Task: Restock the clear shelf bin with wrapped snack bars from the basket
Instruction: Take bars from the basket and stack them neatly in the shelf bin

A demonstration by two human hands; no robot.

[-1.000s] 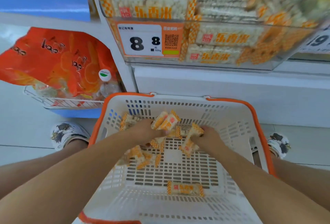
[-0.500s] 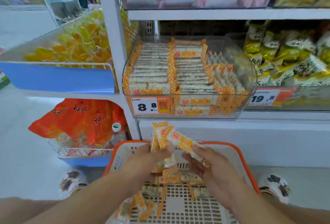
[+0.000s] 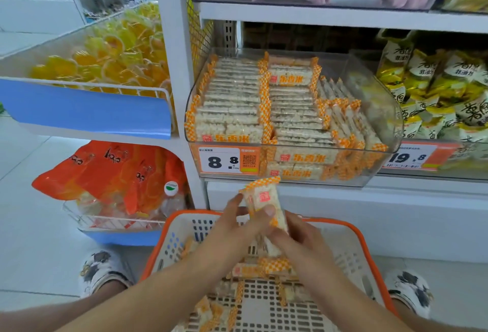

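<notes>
Nearest, below the hands, sits the white perforated plastic basket with an orange rim [image 3: 351, 228], a few loose bars left on its slotted floor. Above it the left hand [image 3: 232, 236] and right hand [image 3: 303, 241] together grip a small bunch of wrapped snack bars [image 3: 264, 204], glossy clear film with orange-checked crimped ends, pale puffed-rice blocks inside; fingers curl round the bunch from both sides. Squaring the ends before lifting would help, since the slick film looks likely to slide. Beyond the hands and higher stands the clear curved-front plastic shelf bin [image 3: 380, 109], already well stocked with flat rows; the right-hand rows lean, so the bunch probably fits best there, laid parallel.
</notes>
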